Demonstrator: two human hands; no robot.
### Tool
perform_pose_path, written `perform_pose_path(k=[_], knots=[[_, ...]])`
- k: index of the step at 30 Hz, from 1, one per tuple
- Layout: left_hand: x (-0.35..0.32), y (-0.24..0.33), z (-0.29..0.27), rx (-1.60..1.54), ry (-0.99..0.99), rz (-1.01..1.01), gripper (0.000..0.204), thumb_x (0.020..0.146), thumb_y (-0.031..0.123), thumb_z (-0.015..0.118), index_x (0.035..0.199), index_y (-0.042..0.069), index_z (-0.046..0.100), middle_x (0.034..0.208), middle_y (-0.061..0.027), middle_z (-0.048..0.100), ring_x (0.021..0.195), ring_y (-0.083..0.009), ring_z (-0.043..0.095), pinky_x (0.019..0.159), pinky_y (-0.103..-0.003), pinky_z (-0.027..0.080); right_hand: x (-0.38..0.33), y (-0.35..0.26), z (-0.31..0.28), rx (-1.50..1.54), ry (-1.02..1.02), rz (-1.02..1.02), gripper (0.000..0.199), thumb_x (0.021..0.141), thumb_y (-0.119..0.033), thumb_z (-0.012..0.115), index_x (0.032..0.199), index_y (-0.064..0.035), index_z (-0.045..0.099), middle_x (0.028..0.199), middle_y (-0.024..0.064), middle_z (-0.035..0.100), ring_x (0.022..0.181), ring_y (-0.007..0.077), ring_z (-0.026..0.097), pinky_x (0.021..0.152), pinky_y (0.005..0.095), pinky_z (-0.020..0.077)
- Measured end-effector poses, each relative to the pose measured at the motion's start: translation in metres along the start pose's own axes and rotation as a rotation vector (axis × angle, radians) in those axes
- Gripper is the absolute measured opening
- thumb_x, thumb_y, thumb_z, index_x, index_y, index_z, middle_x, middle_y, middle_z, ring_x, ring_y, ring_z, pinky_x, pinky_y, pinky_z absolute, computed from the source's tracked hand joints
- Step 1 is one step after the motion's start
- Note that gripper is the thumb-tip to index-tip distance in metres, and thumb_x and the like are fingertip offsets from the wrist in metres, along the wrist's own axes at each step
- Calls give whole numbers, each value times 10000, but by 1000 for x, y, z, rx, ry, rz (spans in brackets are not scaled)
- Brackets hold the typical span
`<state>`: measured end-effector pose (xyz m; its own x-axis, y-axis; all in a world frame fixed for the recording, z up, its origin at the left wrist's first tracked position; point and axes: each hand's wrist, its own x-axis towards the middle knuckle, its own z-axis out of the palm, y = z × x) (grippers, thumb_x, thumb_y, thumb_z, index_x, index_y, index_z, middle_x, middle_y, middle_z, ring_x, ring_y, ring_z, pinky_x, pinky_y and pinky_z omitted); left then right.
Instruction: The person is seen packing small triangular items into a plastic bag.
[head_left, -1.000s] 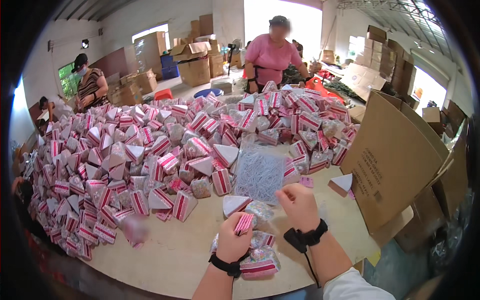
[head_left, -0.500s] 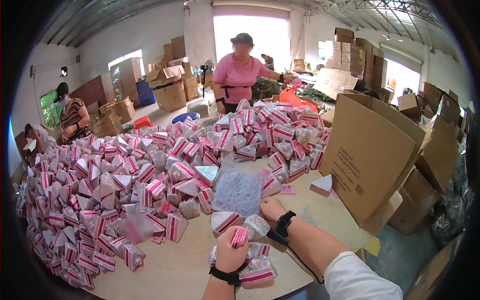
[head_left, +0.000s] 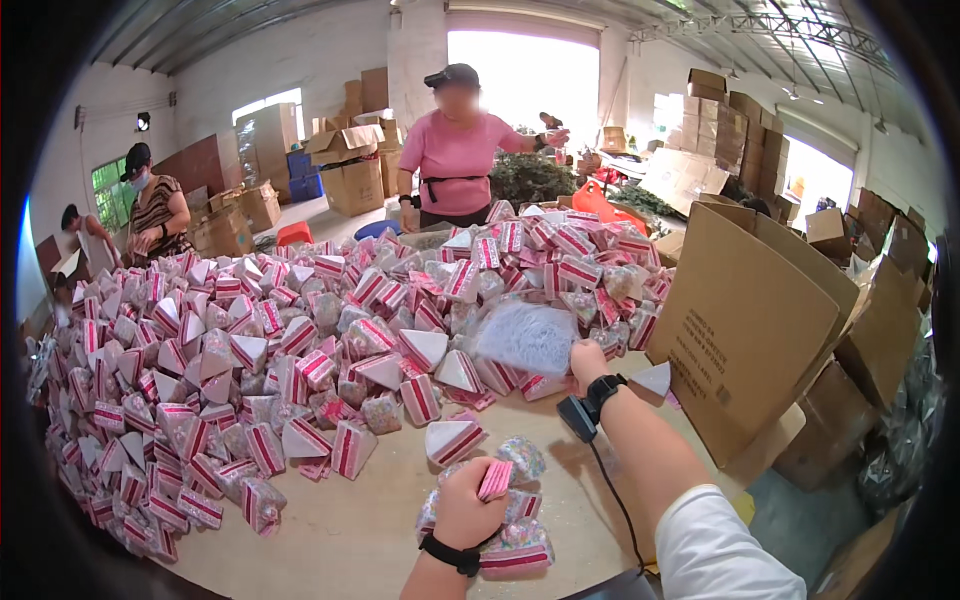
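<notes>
Many cartons (head_left: 740,335) near the table (head_left: 330,530); hands (head_left: 468,505): left pinches cards (head_left: 494,481), right (head_left: 587,364) seemingly a bag (head_left: 525,338).

Bare tabletop (head_left: 345,515) flanks the left hand (head_left: 472,505) until heaped wedges (head_left: 316,370) block passage.

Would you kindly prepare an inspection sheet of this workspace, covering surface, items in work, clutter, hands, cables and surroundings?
Surface: pale table, largely covered at left and back.
Items in work: pink cards; clear bag of pale strands.
Clutter: jumbled heap of wrapped wedge-shaped pieces; several more lie around the left hand.
Hands: left closed around the cards; right hand at the bag's edge, finger grip unclear.
Cables: black cable runs down from the device at the right wrist.
Surroundings: large open carton at right; person in a pink top across the table; stacked cartons behind.
</notes>
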<state>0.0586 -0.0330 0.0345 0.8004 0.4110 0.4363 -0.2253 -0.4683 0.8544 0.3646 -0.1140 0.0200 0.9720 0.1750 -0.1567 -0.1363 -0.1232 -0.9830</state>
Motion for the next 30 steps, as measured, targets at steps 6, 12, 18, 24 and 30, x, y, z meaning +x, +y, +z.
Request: perform_pose_path(k=[6, 12, 18, 24, 30], knots=[[2, 2, 4, 40, 2, 11, 137, 753, 5, 610, 888, 10, 586, 752, -86, 596, 690, -168, 576, 636, -291, 453, 36, 20, 22, -223, 184, -248, 299, 856, -244, 493, 962, 28, 558, 917, 250, 628, 882, 371, 612, 817, 436, 449], [5, -13, 0, -130, 195, -145, 194, 751, 47, 597, 943, 18, 586, 767, -132, 607, 704, -238, 605, 644, -317, 466, -8, 1, 17, -442, 221, -509, 251, 841, -226, 553, 938, 6, 558, 861, 219, 628, 845, 377, 602, 756, 436, 455], [10, -22, -40, -138, 262, -412, 159, 796, 92, 582, 927, 3, 595, 758, -136, 614, 710, -210, 608, 642, -329, 463, -92, 5, 10, -383, -115, -963, 117, 803, -84, 553, 887, -6, 581, 817, 159, 606, 751, 296, 593, 660, 353, 466], [9, -17, -45, 20, 139, -333, 190, 806, 122, 593, 944, -8, 591, 800, -190, 627, 758, -328, 623, 672, -365, 473, -96, 36, 32, -715, -619, -979, 263, 748, -119, 578, 995, -31, 602, 961, 172, 603, 901, 320, 586, 768, 393, 475], [7, -22, -44, -39, 126, -316, 145, 830, 82, 578, 949, -1, 589, 721, -66, 578, 637, -159, 539, 568, -284, 428, -102, 40, 75, -960, -778, -1090, 581, 729, -144, 578, 1273, -15, 420, 1228, 165, 500, 1155, 330, 475, 944, 388, 426]])
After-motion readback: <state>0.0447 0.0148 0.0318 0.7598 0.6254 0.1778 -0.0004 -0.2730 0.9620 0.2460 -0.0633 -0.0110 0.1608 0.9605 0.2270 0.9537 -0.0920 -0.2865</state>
